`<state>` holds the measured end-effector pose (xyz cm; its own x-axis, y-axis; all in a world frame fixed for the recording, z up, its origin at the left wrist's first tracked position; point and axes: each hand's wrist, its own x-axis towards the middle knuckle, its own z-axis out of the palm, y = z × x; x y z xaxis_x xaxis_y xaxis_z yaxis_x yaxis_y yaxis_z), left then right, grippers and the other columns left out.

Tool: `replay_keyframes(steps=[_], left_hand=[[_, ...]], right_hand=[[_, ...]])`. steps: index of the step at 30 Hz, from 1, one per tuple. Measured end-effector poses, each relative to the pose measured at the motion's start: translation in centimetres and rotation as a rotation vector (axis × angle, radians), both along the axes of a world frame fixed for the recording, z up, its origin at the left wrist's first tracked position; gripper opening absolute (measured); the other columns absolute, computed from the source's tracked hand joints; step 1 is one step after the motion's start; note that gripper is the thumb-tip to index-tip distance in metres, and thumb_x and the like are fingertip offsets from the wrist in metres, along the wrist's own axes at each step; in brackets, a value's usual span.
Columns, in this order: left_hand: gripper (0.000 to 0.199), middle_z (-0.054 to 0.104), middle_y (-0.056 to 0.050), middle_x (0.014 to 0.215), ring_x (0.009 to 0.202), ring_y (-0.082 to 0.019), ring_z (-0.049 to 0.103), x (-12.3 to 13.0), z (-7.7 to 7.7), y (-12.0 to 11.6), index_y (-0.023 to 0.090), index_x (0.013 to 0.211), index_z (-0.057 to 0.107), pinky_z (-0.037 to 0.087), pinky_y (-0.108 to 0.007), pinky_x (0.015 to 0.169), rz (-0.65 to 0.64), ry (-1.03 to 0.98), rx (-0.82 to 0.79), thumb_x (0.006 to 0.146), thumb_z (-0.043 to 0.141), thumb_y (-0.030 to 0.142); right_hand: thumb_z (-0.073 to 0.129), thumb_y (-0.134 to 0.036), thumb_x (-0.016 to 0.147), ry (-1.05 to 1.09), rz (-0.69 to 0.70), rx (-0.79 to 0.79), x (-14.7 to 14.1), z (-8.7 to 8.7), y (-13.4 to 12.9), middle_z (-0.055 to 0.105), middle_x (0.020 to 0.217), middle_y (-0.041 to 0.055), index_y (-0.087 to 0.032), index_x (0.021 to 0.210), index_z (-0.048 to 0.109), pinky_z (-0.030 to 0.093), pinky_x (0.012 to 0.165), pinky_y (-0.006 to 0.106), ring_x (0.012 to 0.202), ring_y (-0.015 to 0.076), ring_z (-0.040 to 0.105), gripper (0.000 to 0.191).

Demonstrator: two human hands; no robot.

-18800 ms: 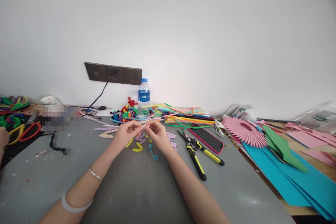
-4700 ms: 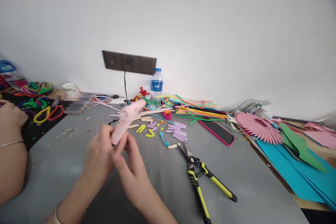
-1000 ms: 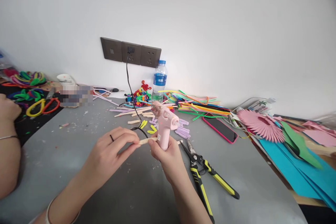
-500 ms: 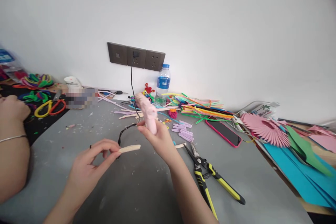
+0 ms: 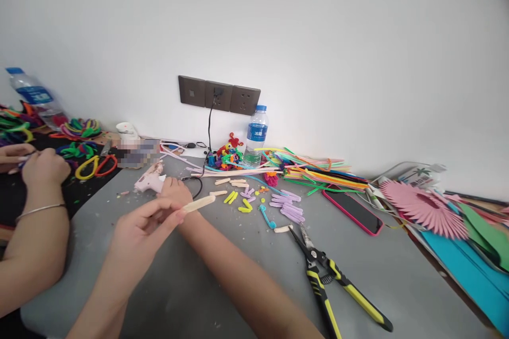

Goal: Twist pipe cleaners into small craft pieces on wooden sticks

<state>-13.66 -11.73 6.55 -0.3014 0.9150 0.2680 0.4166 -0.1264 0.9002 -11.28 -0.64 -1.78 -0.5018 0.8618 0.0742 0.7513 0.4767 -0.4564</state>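
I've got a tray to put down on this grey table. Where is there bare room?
The near table between the right forearm and the pliers is bare, and so is the patch right of the pliers, below the phone. The back, by the bottle and the cut pieces, is crowded.

Tabletop [image 5: 222,280] layout around the water bottle [image 5: 255,136]
Glue gun [image 5: 149,183] left of it; pliers [image 5: 336,286] before it; phone [image 5: 353,211] right.
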Motion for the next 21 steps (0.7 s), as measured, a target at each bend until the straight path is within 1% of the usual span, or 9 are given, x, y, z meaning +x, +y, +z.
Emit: replay_keyframes(steps=[3,6,8,9,11,13,15,17,21], left_hand=[[0.022,0.074,-0.004,0.067,0.062,-0.017,0.068,0.4,0.1,0.6,0.019,0.068,0.074,0.056,-0.022,0.057,0.000,-0.066,-0.020,0.063,0.073,0.040],[0.024,0.073,-0.004,0.066,0.063,-0.018,0.068,0.7,0.3,1.4,0.018,0.069,0.074,0.057,-0.024,0.059,-0.017,-0.103,-0.037,0.062,0.075,0.041],[0.026,0.072,-0.004,0.065,0.064,-0.019,0.067,1.0,0.5,2.1,0.018,0.072,0.074,0.056,-0.025,0.060,-0.046,-0.108,-0.047,0.064,0.075,0.043],[0.027,0.072,-0.003,0.066,0.064,-0.018,0.067,1.2,0.6,2.5,0.019,0.074,0.074,0.056,-0.025,0.060,-0.066,-0.105,-0.054,0.065,0.075,0.044],[0.028,0.071,-0.003,0.067,0.066,-0.018,0.066,1.7,0.9,3.4,0.019,0.077,0.074,0.055,-0.024,0.061,-0.124,-0.090,-0.067,0.068,0.075,0.046],[0.029,0.070,-0.003,0.068,0.067,-0.018,0.065,2.5,1.1,4.6,0.019,0.078,0.074,0.052,-0.024,0.060,-0.210,-0.061,-0.093,0.071,0.074,0.047],[0.031,0.070,-0.003,0.070,0.068,-0.017,0.063,3.7,1.2,6.0,0.018,0.080,0.074,0.049,-0.023,0.060,-0.294,-0.024,-0.123,0.074,0.072,0.048],[0.034,0.071,-0.004,0.075,0.069,-0.017,0.061,5.2,0.8,7.9,0.017,0.082,0.073,0.046,-0.023,0.059,-0.360,0.006,-0.137,0.077,0.070,0.050],[0.036,0.069,-0.004,0.076,0.069,-0.017,0.059,8.2,-0.9,12.0,0.015,0.083,0.074,0.043,-0.024,0.060,-0.553,0.040,-0.159,0.079,0.068,0.050]], right_hand=[[0.048,-0.021,0.097,-0.022,-0.026,0.129,0.1,-0.2,-0.1,0.066,0.107,0.0190,-0.011,0.106,0.060,0.053,0.076,0.037,0.099,0.0270,0.062,0.017],[0.047,-0.019,0.096,-0.006,-0.036,0.246,2.7,0.7,-1.9,0.064,0.102,0.0152,-0.015,0.096,0.061,0.051,0.076,0.039,0.094,0.0262,0.059,0.015],[0.051,-0.018,0.094,0.062,-0.005,0.316,5.7,1.6,-3.8,0.064,0.101,0.0122,-0.017,0.096,0.061,0.049,0.085,0.042,0.099,0.0273,0.056,0.011],[0.052,-0.017,0.092,0.117,-0.044,0.322,7.6,1.9,-4.9,0.064,0.103,0.0122,-0.017,0.101,0.061,0.048,0.088,0.043,0.102,0.0276,0.055,0.012],[0.056,-0.015,0.088,0.233,-0.173,0.304,11.9,2.4,-6.6,0.063,0.112,0.0151,-0.014,0.114,0.058,0.047,0.090,0.044,0.105,0.0286,0.054,0.026],[0.056,-0.014,0.086,0.299,-0.243,0.291,16.6,3.0,-7.5,0.065,0.108,0.0143,-0.014,0.115,0.057,0.047,0.087,0.045,0.099,0.0291,0.055,0.029],[0.052,-0.012,0.086,0.369,-0.285,0.275,21.2,3.9,-7.4,0.066,0.103,0.0126,-0.016,0.113,0.057,0.047,0.085,0.043,0.096,0.0273,0.058,0.028],[0.050,-0.013,0.088,0.428,-0.291,0.279,25.3,5.1,-6.2,0.067,0.104,0.0113,-0.018,0.117,0.054,0.048,0.086,0.040,0.096,0.0255,0.060,0.029],[0.057,-0.022,0.091,0.477,-0.193,0.292,30.7,7.1,-2.4,0.069,0.106,0.0085,-0.021,0.119,0.054,0.046,0.093,0.040,0.100,0.0235,0.063,0.028]])
